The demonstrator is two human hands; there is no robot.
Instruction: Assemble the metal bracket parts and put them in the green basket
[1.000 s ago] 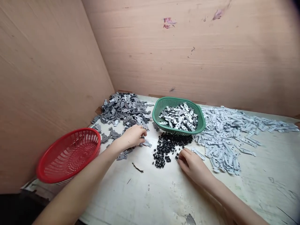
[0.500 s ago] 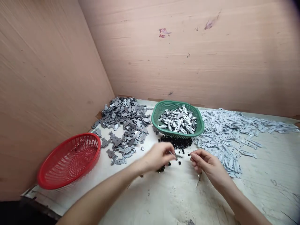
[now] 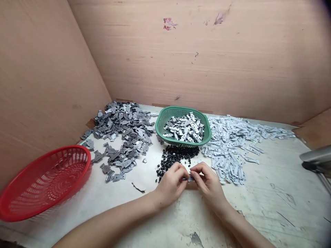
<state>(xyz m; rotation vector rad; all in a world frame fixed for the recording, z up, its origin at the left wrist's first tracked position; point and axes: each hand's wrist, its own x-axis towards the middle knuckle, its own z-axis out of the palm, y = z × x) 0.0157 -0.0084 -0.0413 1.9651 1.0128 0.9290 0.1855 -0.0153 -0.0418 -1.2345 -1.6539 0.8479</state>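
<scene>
My left hand (image 3: 172, 184) and my right hand (image 3: 208, 184) meet in front of me, fingertips pinched together on a small grey metal piece (image 3: 190, 178) between them. Just beyond the hands lies a heap of small black parts (image 3: 174, 158). Behind that stands a green basket (image 3: 165, 120) holding assembled grey-and-black pieces. A pile of dark grey metal plates (image 3: 121, 131) spreads at the left, and a pile of light grey metal strips (image 3: 232, 144) at the right.
A red basket (image 3: 43, 181), with nothing in it, sits at the table's left front corner. Brown board walls close off the back and left. A metal object (image 3: 317, 160) juts in at the right edge. The worn white tabletop (image 3: 271, 203) is scratched.
My left hand left the dark plate pile and came to the middle. My right hand left the black parts. Both now pinch one small piece together. The view shifted right.
</scene>
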